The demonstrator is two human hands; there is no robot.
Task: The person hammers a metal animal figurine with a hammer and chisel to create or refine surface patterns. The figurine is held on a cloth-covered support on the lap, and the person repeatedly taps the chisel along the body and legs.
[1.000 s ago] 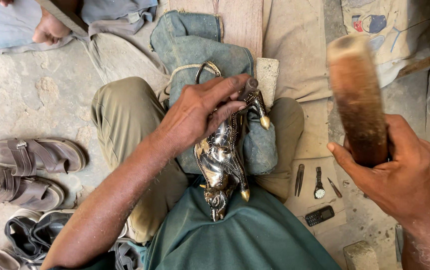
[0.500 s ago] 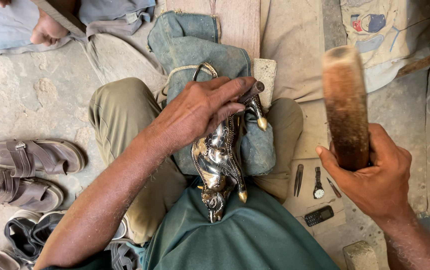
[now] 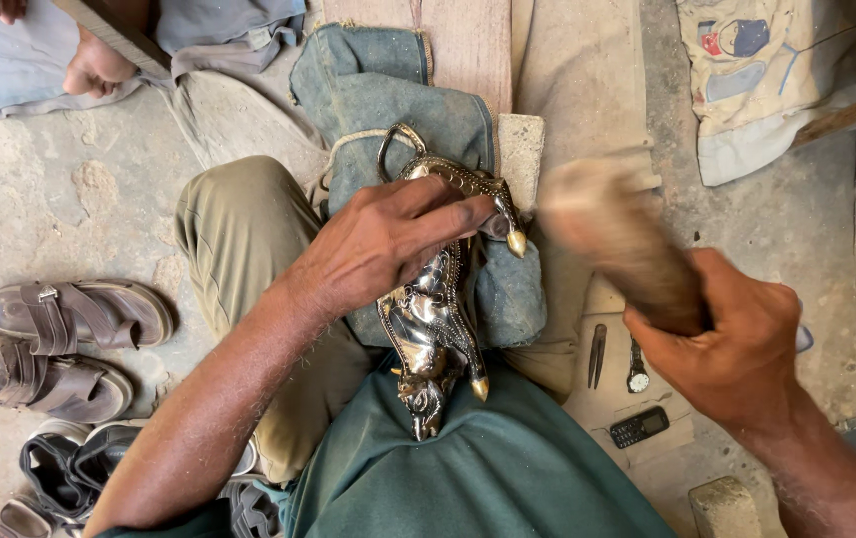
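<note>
A shiny metal animal figure point(image 3: 433, 334) with gold-tipped feet lies on a blue denim cloth point(image 3: 388, 100) over my lap. My left hand point(image 3: 383, 244) presses down on the figure and pinches a small dark tool against it near one gold tip. My right hand point(image 3: 737, 344) grips a thick wooden mallet point(image 3: 612, 239). The mallet is blurred and tilts down toward the figure, its head just right of the left fingertips.
Brown sandals point(image 3: 59, 344) and dark ones point(image 3: 79, 468) lie on the concrete floor at left. Small tools, a watch point(image 3: 637, 374) and a dark phone point(image 3: 640, 426) rest by my right knee. Another person's foot point(image 3: 94, 65) shows top left. A printed cloth point(image 3: 767, 80) lies top right.
The mallet has swung from upright at the right down and leftward toward the figure. My left hand has stayed on the figure.
</note>
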